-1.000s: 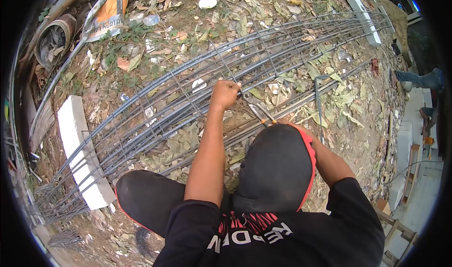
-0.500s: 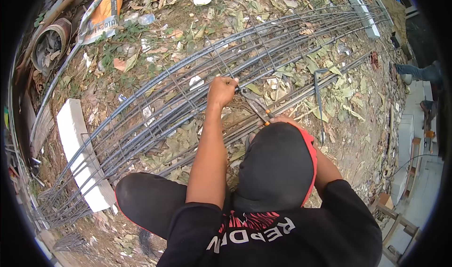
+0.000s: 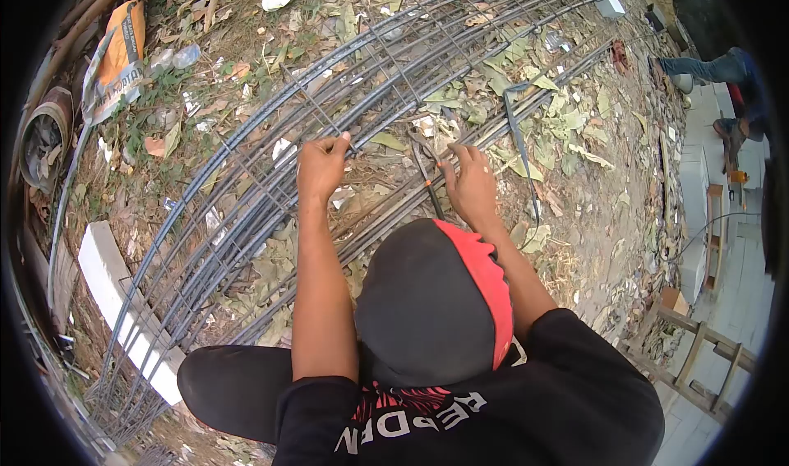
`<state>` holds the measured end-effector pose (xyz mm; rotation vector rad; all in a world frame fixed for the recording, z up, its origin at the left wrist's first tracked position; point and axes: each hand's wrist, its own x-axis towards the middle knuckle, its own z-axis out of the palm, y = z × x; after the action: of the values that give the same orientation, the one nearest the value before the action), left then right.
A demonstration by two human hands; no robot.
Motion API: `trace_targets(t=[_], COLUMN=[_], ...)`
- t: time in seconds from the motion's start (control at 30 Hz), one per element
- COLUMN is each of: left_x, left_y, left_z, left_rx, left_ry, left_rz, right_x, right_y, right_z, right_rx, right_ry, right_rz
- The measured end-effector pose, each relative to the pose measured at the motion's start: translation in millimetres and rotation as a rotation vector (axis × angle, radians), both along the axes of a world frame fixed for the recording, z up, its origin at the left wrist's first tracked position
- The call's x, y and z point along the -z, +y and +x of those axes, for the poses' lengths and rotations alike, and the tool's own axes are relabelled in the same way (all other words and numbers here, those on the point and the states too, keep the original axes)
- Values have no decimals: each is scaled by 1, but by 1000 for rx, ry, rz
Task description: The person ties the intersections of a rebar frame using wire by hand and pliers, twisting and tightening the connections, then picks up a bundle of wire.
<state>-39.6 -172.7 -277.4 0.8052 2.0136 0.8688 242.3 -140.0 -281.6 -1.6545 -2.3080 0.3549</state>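
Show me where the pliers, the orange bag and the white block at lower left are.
Pliers (image 3: 435, 201): head view, on the dark handle.
Orange bag (image 3: 122, 55): head view, on its orange printed side.
White block (image 3: 103, 257): head view, near its upper end.

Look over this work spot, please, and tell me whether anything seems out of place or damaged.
Two things: a crumpled orange and white bag lies at upper left, and a round container beside it seems tipped over, debris inside. The bars look bowed, but that may be lens distortion.
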Motion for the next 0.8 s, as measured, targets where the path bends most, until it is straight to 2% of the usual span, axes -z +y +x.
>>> trace_targets(t=[0.03,0.1,0.17,0.23,0.27,0.3,0.37,0.43,0.47,0.53,0.57,0.63,0.67,0.73,0.77,0.8], left_x=[4,10,1,-5,-9,-24,-58,-76,-83,-83,-75,-61,-52,-53,-52,-57], left_y=[-2,-9,-11,-21,-26,-32,-51,-75,-86,-104,-110,-119,-119,-114,-110,-106], left_z=[0,0,-2,-13,-21,-30,-56,-81,-91,-101,-98,-86,-74,-56,-49,-44], left_rx=[6,-3,-43,-98,-131,-180,-180,-262,-210,-122,-140,-26,-88,-127,-179,-268], left_ry=[-5,66,32,-88,-115,-96,-188,-163,-130,-51,-50,111,209,280,347,290], left_rz=[-4,209,233,288,327,304,133,88,-68,-306,-321,-292,-255,-267,-260,-274], right_x=[3,12,21,23,29,36,43,37,37,45,48,48,44,22,8,-8], right_y=[5,17,34,45,49,54,70,82,84,86,90,97,99,99,96,90], right_z=[-7,-21,-31,-34,-34,-36,-41,-42,-44,-40,-36,-35,-33,-28,-27,-28], right_rx=[47,118,161,75,33,-21,15,-37,-87,-164,-182,-33,-30,224,223,167], right_ry=[86,104,-51,-139,-116,-82,-84,-124,-138,-130,-129,267,272,884,883,830], right_rz=[-29,-57,-247,-287,-190,-99,-191,-342,-321,-227,-241,-283,-295,-559,-552,-542])
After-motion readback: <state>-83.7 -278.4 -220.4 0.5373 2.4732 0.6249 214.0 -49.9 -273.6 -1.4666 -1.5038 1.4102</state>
